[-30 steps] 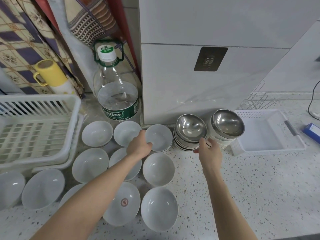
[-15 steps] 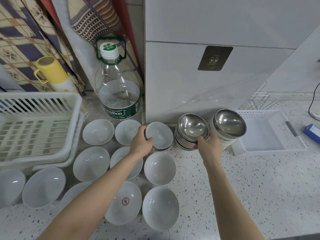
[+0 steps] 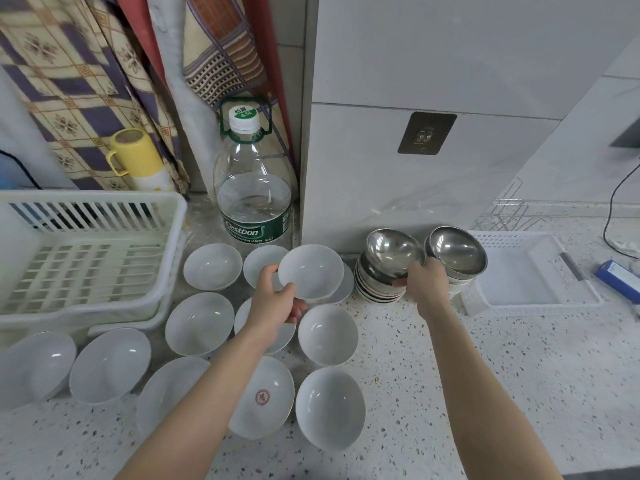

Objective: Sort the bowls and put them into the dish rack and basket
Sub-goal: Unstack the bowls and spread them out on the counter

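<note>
White ceramic bowl (image 3: 310,271), smooth and round, is gripped at its rim by the left hand (image 3: 273,304); the right hand (image 3: 425,284) grasps the shiny steel bowl (image 3: 394,252) topping a stack.

Dish rack (image 3: 83,258) far left on counter (image 3: 519,375); ceramic bowls (image 3: 199,323) spread right of and before it. Water bottle (image 3: 254,188) behind bowls. Steel bowl stacks (image 3: 391,268) right of them; basket (image 3: 530,271) further right.
</note>
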### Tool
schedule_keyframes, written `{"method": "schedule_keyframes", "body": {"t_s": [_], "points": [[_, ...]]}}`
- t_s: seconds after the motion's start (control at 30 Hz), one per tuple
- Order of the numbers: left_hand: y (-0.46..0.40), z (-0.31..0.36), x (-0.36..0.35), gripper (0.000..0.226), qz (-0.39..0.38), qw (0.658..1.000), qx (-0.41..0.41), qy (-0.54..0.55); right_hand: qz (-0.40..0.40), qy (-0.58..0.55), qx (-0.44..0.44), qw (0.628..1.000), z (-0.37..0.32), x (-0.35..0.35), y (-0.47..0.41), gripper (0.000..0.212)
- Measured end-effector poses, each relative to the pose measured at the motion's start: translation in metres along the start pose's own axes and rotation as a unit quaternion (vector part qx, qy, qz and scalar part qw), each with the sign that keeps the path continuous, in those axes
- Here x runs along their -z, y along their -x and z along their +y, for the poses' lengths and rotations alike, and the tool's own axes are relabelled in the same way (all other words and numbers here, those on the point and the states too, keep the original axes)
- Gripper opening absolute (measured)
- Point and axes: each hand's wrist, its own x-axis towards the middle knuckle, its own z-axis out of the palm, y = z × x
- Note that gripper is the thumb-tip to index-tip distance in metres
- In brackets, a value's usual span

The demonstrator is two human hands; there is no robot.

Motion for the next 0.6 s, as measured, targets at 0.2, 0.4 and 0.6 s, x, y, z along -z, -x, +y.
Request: {"method": "schedule_keyframes", "body": {"t_s": [0.2, 0.4, 0.6], "points": [[0.027, -0.013, 0.018, 0.040, -0.002, 0.997, 0.032, 0.075, 0.021, -0.139, 0.122, 0.982, 0.007, 0.019, 0.040, 0.042], [0.040, -0.027, 0.021, 0.045, -0.052, 0.988, 0.091, 0.112, 0.035, -0.142, 0.112, 0.983, 0.067, 0.030, 0.092, 0.055], [0.049, -0.041, 0.024, 0.049, -0.068, 0.982, 0.118, 0.132, 0.034, -0.039, 0.015, 0.999, 0.127, 0.027, 0.114, 0.051]]}}
